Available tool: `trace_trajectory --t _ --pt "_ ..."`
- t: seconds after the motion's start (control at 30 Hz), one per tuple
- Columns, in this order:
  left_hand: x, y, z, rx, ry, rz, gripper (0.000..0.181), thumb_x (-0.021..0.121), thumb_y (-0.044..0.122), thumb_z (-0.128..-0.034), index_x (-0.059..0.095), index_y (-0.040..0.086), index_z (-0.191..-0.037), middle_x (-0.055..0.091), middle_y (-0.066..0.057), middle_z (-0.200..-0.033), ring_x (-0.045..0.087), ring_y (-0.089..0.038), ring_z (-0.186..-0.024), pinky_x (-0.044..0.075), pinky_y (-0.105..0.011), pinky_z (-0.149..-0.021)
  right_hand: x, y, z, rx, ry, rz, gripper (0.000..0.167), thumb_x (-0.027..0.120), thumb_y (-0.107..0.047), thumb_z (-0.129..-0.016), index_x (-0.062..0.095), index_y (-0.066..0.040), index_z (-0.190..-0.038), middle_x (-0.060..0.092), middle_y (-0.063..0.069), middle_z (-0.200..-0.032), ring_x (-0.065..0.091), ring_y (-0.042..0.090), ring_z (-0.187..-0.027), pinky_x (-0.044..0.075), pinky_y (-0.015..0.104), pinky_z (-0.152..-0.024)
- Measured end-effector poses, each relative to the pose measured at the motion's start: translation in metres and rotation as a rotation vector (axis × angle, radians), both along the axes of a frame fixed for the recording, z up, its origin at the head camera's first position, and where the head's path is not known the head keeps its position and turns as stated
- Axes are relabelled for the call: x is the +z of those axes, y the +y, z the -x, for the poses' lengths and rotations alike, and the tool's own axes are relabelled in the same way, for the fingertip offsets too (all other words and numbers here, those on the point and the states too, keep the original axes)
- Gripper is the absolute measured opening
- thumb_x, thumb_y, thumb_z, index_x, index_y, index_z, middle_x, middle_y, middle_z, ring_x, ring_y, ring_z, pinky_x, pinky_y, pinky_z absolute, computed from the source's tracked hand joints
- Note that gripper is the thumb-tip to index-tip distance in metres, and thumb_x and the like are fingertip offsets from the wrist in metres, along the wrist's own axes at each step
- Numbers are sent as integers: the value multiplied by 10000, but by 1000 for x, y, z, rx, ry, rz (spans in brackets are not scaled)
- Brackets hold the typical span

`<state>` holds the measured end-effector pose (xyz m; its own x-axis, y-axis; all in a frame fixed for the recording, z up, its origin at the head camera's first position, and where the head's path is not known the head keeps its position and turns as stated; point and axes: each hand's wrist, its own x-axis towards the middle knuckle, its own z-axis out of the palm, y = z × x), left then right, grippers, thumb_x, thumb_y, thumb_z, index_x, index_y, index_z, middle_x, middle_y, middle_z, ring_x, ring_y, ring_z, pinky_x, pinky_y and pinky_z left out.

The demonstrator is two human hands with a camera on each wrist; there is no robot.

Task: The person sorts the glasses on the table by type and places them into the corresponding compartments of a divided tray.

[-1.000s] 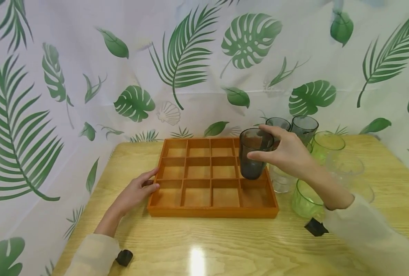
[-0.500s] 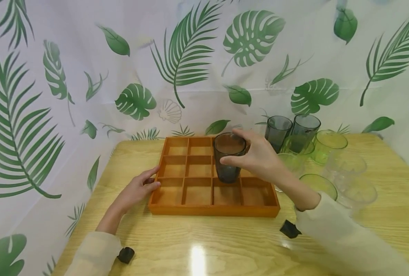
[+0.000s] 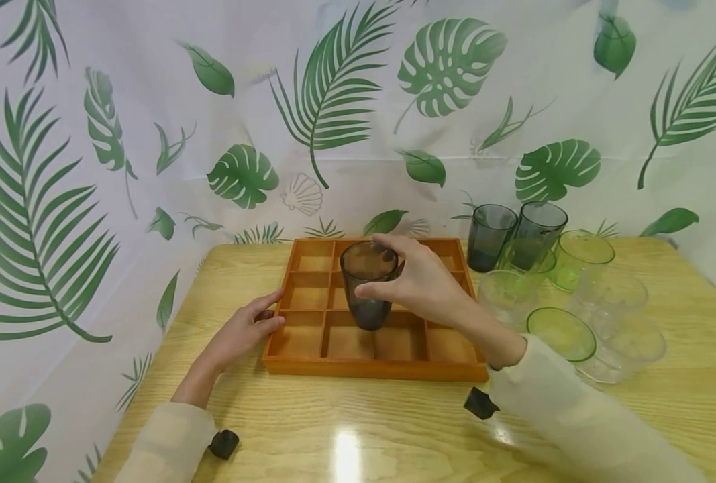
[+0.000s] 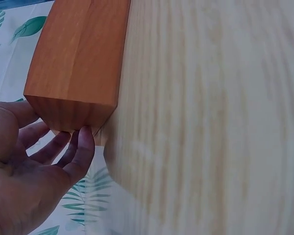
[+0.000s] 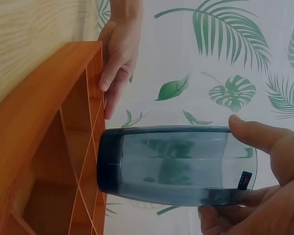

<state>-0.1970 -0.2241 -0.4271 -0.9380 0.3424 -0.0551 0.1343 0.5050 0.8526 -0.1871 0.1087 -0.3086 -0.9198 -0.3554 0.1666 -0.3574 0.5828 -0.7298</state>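
over tray's (image 3: 376,369) middle, head view: r hand (image 3: 427,280), curled, pinches dark cup (image 3: 368,288) nr rim; l hand (image 3: 245,333), loosely spread, touches tray at 9 o'c; more cups (image 3: 484,235) at 2-3 o'c. l wrist view: bent fingertips (image 4: 85,134) on tray's end. r wrist view: can't tell if cup's base touches tray.

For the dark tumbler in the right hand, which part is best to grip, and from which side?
I would grip the dark tumbler by its upper wall near the rim, from above and the right: it hangs upright, narrowing toward a base close over the wooden compartment tray, so a lower grip may bump the tray.
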Motion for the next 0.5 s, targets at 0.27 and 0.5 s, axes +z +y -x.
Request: trace_trajectory --t 0.27,0.5 --pt "-2 0 -1 6 -12 -8 633 562 231 -1089 290 72 -1638 261 -215 -1663 346 -457 -1456 339 -603 -1149 -1 -5 5 -3 -35 -5 896 891 -349 -831 455 -61 -1558 438 162 -1583 415 392 -1432 397 589 -1114" --pt "-1 -2 -1 -4 -5 -15 610 529 261 -1104 301 60 -1633 301 -223 -1643 393 -440 -1432 358 -590 -1141 -1 -8 18 -12 -73 12 882 882 -342 -841 457 -58 -1559 472 161 -1553 432 379 -1420 409 583 -1108"
